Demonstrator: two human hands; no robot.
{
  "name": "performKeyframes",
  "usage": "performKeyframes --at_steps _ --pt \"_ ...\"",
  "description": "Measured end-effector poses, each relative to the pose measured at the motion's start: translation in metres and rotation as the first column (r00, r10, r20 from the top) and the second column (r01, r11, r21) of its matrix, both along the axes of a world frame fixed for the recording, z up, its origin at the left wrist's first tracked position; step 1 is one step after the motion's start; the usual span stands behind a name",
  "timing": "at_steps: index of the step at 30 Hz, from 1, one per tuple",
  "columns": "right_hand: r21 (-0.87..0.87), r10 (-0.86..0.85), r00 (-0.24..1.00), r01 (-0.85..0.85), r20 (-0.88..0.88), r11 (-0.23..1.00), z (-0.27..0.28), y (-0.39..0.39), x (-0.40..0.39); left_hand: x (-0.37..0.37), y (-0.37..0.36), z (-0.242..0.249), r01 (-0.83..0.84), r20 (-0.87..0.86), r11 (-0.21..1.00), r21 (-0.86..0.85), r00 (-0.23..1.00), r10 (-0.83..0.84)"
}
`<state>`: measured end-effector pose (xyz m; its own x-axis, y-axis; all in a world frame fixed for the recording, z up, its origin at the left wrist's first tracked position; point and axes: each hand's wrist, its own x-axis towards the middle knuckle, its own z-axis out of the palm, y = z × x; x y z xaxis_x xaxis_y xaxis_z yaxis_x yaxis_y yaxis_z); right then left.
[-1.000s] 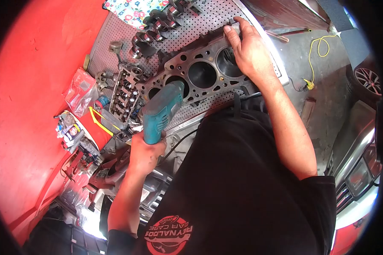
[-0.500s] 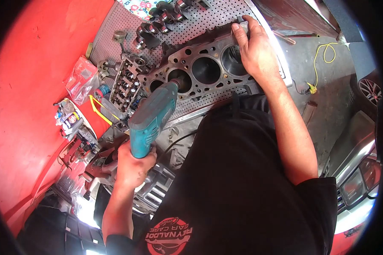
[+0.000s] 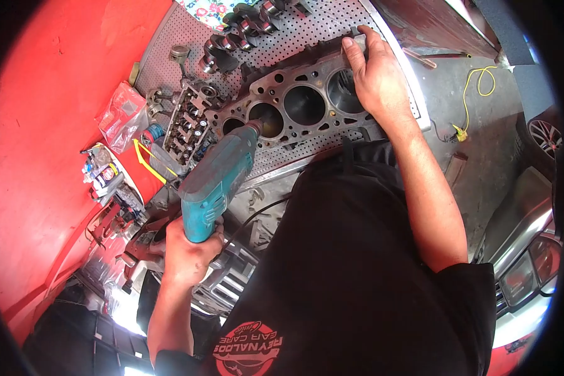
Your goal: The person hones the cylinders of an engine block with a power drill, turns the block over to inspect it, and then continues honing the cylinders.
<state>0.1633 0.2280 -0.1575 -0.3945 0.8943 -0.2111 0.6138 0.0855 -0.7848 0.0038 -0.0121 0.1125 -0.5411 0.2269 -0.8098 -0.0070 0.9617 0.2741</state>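
Cylinder block is laid deck-up on perforated benchtop, along near edge, far end run up to near-right corner. Four bores visible, deck face dull grey with brown staining around the holes. Second bore from left shows brownish walls.

Power drill, teal with dark grey top, is gripped in left hand, fingers closed round the handle. Body is angled across benchtop near edge, nose at near rim of second bore. Bit contact can't be told.

Block's right end is held by right hand, thumb and fingers spread over the corner. Rightmost bore is partly covered by that hand; leftmost bore and near-left deck are partly blocked by the drill.

Cylinder head, springs exposed, is set just beside block's left end. Piston with rod is placed near left edge; crankshaft beyond the block, next to floral cloth. Black cord is seen below near edge.
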Motion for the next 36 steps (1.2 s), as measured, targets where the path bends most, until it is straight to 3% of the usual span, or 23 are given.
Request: performKeyframes --at_steps 36 --pt "0.047 0.003 0.999 -0.001 -0.032 0.999 -0.0031 -0.0004 0.0005 -0.0016 -0.0012 0.004 -0.012 0.022 1.0 -0.003 1.0 0.012"
